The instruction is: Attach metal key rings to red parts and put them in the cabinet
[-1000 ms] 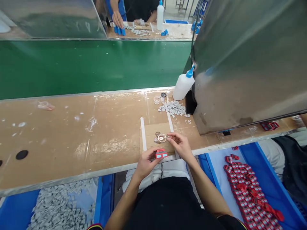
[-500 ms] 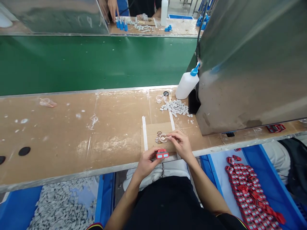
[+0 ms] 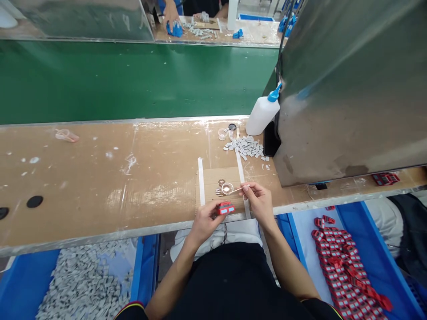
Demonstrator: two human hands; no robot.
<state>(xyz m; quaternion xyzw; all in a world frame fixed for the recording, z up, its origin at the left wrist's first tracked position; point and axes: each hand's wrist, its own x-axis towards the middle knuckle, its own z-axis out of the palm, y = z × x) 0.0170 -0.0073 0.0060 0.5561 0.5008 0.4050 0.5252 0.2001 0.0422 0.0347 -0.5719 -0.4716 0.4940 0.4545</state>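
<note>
Pinching a red part [image 3: 225, 208] at the table [image 3: 100, 178] edge, the left hand [image 3: 204, 222] closes its grip to steady it; the right hand [image 3: 258, 201] grips a thin stick [image 3: 237, 190], tip over a small dish [image 3: 227, 188].

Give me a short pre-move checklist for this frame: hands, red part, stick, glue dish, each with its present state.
1. Left hand grips the small red rectangular part: ok.
2. Right hand pinches the thin pale stick: ok.
3. Stick tip reaches the small clear round dish on the brown cardboard pad: ok.
4. Glue on the stick tip: cannot tell.
5. Grey insert already seated in the red part: cannot tell.
6. Pile of small grey pieces and white squeeze bottle with blue nozzle stand behind the pad: ok.
</note>
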